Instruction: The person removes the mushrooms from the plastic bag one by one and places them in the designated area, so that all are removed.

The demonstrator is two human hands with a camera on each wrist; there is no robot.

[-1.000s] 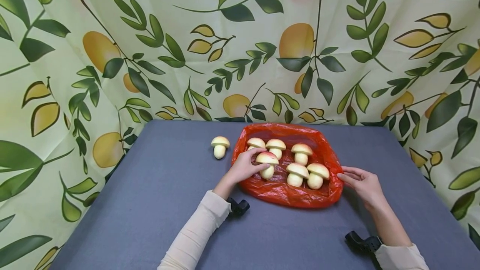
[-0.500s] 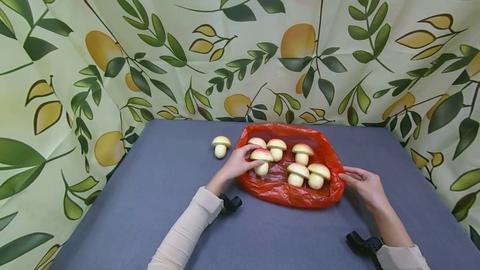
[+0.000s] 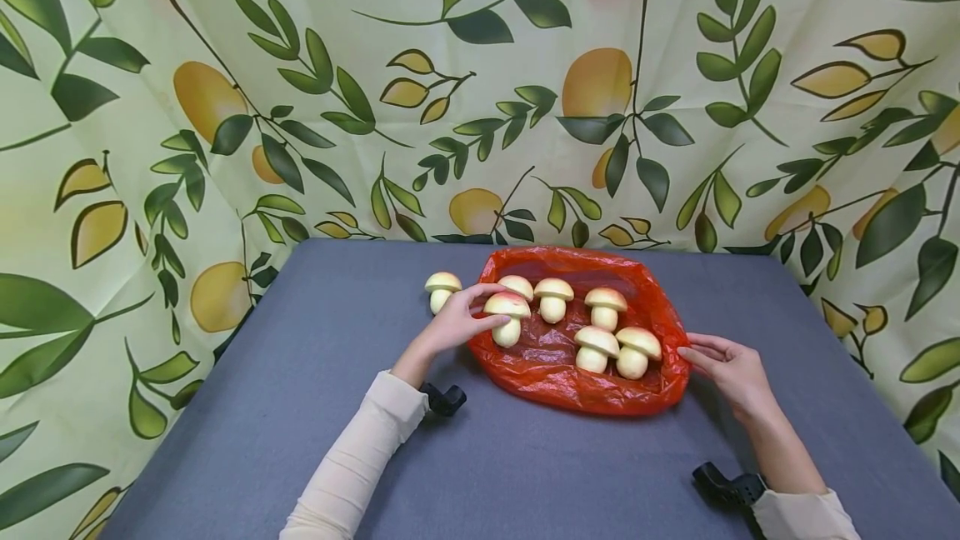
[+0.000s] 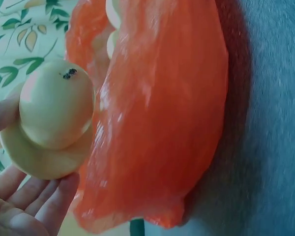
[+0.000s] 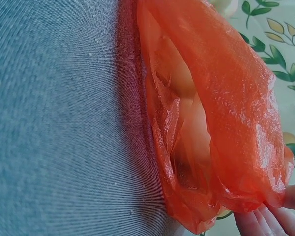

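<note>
A toy mushroom [image 3: 507, 313] with a pale stem and a red-tinged cap is held between the thumb and fingers of my left hand [image 3: 450, 323]. It is above the left side of an open red plastic bag [image 3: 577, 394]. In the left wrist view, the mushroom's rounded stem end [image 4: 59, 108] shows a small dark mark. My right hand [image 3: 731, 369] pinches the bag's right rim between thumb and fingers. Inside the bag stand several similar mushrooms [image 3: 553, 298], one partly behind the held one. Another mushroom [image 3: 442, 286] is outside, left of the bag, its lower part partly hidden by my left hand.
The bag lies on a table with a grey-blue cover [image 3: 300, 407]. A curtain [image 3: 480, 90] printed with leaves and fruit hangs behind the table and along its sides. Each wrist wears a black camera strap [image 3: 727, 486].
My left hand has moved left with the mushroom, from over the bag's inside to near its left rim. My right hand keeps its pinch on the bag, nearly still.
</note>
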